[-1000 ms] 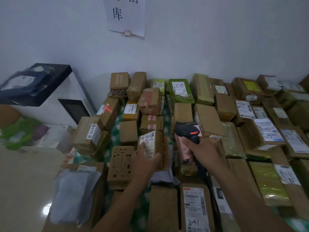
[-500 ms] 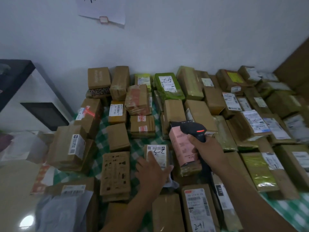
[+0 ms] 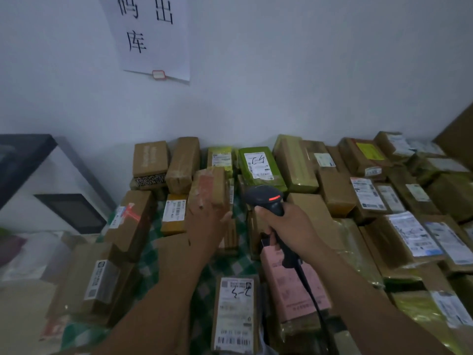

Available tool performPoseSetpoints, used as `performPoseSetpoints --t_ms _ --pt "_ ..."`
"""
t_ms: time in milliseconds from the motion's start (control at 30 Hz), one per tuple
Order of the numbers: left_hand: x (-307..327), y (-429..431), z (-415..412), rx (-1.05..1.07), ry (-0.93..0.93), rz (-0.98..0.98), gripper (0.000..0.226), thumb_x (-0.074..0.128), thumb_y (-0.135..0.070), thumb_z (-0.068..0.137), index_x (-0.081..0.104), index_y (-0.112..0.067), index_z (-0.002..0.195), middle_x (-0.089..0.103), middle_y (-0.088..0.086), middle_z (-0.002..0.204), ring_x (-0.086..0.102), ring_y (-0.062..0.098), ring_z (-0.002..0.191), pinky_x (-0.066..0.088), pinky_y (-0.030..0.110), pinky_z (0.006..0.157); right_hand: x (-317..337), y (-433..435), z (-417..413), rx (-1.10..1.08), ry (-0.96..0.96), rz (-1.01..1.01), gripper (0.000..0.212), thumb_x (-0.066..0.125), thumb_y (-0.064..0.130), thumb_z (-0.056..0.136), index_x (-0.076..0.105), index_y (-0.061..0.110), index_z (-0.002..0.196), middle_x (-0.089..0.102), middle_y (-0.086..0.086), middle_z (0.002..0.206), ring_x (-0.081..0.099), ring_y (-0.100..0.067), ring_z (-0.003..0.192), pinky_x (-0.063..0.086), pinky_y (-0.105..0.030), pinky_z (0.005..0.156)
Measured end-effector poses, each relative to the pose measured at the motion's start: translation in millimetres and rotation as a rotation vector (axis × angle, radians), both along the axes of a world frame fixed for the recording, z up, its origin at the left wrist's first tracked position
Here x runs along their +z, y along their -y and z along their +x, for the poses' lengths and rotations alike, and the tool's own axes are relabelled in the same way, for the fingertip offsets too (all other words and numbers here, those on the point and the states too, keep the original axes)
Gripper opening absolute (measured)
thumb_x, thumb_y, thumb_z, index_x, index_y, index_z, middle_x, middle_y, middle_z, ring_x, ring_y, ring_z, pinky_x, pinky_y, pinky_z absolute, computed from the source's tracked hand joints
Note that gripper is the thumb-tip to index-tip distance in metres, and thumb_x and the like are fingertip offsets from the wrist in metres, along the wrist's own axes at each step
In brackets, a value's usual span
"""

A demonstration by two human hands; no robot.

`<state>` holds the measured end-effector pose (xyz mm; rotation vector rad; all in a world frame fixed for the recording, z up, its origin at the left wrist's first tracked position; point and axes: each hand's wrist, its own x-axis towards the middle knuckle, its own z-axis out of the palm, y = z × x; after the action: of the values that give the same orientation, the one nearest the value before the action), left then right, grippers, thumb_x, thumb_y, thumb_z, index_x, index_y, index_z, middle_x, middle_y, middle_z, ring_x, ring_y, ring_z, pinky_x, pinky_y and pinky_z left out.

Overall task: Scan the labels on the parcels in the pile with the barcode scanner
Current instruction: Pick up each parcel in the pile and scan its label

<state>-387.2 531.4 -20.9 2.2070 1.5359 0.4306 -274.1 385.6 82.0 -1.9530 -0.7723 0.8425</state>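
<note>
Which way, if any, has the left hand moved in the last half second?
Yes. The left hand has left the parcel marked 5-2 and reached farther toward the wall, to the tape-wrapped parcel behind it.

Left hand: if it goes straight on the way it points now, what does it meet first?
Most likely the brown parcel with the reddish tape patch, directly ahead of the left hand. The fingertips look at or nearly on its near face, but depth is unclear, so I cannot confirm contact.
</note>
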Motion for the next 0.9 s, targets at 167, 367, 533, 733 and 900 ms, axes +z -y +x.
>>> performPoseSetpoints --t_ms 167,367,533,733,900 --pt "-5 -41 34 0.107 -0.033 -0.197 0.098 0.065 -0.066 0.079 0.018 -0.021 0.152 0.012 0.024 0.159 0.016 0.042 0.145 0.019 0.057 0.116 -18 -24 28 0.046 -0.053 -0.045 0.039 0.066 0.039 0.091 0.059 0.009 0.066 0.063 -0.010 0.056 0.056 -0.020 0.044 0.049 -0.026 0.044" --pt "-12 -48 35 0.201 0.068 -0.277 0.092 0.071 -0.063 0.073 0.026 -0.031 0.147 0.029 0.019 0.144 0.030 0.041 0.132 0.031 0.053 0.110 -26 -16 49 0.019 -0.193 0.001 0.038 0.066 0.036 0.091 0.058 0.005 0.071 0.062 -0.019 0.064 0.057 -0.030 0.053 0.049 -0.032 0.048" --pt "24 -3 18 0.188 0.323 -0.192 0.080 0.071 -0.054 0.078 0.031 -0.043 0.147 0.027 0.008 0.151 0.027 0.033 0.138 0.035 0.054 0.110 -11 1 54 -0.049 -0.430 0.129 0.031 0.066 0.033 0.090 0.061 0.004 0.079 0.064 -0.014 0.064 0.059 -0.025 0.053 0.048 -0.033 0.052" --pt "85 57 3 0.059 0.817 -0.341 0.037 0.067 -0.037 0.088 0.051 -0.048 0.119 0.061 -0.006 0.117 0.066 0.012 0.099 0.056 0.019 0.065 5 22 48 -0.167 -0.675 0.267 0.053 0.070 0.045 0.072 0.068 0.010 0.111 0.075 -0.011 0.103 0.070 -0.029 0.101 0.052 -0.047 0.097" --pt "115 86 -10 0.025 1.034 -0.594 0.029 0.064 -0.037 0.091 0.060 -0.031 0.119 0.068 0.003 0.118 0.068 0.022 0.105 0.058 0.041 0.088 20 41 32 -0.223 -0.833 0.364 0.040 0.056 0.041 0.092 0.067 0.008 0.110 0.074 -0.003 0.081 0.071 -0.019 0.074 0.054 -0.032 0.066"
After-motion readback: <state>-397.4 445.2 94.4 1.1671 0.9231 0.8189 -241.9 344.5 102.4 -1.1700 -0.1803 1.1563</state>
